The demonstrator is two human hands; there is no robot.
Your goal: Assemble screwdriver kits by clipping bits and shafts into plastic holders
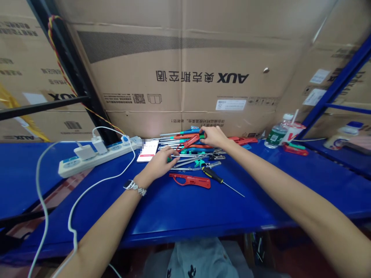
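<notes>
Over the pile, my right hand (pixel 216 136) pinches one end of a red plastic lighter shell (pixel 189 143). My left hand (pixel 162 164), wearing a metal-band watch, is curled at the pile's left front, with a small green plastic piece (pixel 169 159) showing between thumb and fingers; its shape is mostly hidden. The pile holds several long-nosed lighters with metal tubes and blue or orange handles (pixel 199 146). Green trigger pieces (pixel 199 163) lie among the metal parts. Nearer me are another red lighter shell (pixel 193 181) and a black-and-yellow screwdriver (pixel 213 175).
A white power strip (pixel 98 157) with plugged-in chargers and trailing cables lies at left. Beside the pile is a phone with a lit screen (pixel 148 150). A water bottle (pixel 275 135) and a cup with a straw (pixel 292 132) stand right. A large cardboard box (pixel 185 50) closes the back.
</notes>
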